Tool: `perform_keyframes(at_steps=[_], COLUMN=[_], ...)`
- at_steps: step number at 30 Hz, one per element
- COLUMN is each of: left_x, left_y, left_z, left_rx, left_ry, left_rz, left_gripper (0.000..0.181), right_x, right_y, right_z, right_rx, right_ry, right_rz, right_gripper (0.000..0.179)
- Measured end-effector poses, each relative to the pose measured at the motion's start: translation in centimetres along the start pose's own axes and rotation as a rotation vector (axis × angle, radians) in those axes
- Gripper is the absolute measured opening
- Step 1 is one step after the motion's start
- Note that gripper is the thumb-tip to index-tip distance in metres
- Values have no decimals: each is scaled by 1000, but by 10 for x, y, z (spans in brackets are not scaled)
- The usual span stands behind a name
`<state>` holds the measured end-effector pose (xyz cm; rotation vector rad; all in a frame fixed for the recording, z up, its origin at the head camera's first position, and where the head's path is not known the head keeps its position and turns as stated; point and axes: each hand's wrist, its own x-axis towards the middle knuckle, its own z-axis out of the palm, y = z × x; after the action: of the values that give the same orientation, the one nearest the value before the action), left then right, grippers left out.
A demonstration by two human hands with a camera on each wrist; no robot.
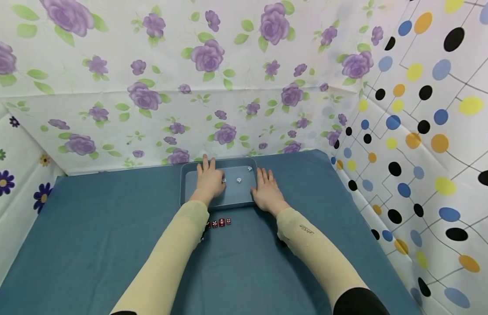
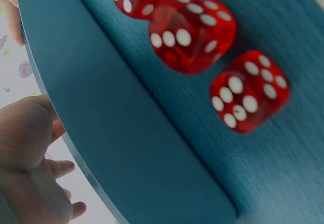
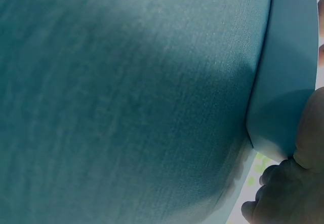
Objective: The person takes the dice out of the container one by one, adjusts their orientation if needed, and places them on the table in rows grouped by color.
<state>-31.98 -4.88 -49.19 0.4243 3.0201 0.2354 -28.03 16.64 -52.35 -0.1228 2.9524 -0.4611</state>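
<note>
A shallow blue-grey tray (image 1: 236,204) lies at the back of the table. My left hand (image 1: 209,183) reaches over its left half, with thumb and index finger at a white die (image 1: 224,180) and the other fingers spread out. Two more white dice, a middle die (image 1: 238,180) and a back-right die (image 1: 249,168), lie in the tray. My right hand (image 1: 267,191) rests at the tray's right side, fingers straight and thumb at the rim. In the right wrist view the thumb (image 3: 310,133) lies against the tray's outer wall (image 3: 286,72).
Several translucent red dice (image 1: 222,222) line up just before the tray's front wall, partly behind my left sleeve (image 1: 165,253); white pips show on a red die (image 2: 248,92). Blue cloth (image 1: 110,218) covers the table. A flowered sheet (image 1: 228,109) hangs behind, a dotted sheet (image 1: 425,175) at right.
</note>
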Motion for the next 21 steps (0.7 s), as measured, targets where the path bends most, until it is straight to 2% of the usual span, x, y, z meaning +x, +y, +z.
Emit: perform_keyframes(at_steps=[12, 21], left_x=[0, -1], left_y=[2, 0], left_z=[-2, -4], left_rx=[24, 13], left_ry=[-35, -29], left_rz=[-8, 4], left_gripper=[16, 14], right_x=[-1, -1], right_y=[0, 0], right_z=[1, 0], right_rx=[0, -15], right_ry=[7, 1], right_rz=[-7, -1], right_gripper=[77, 77])
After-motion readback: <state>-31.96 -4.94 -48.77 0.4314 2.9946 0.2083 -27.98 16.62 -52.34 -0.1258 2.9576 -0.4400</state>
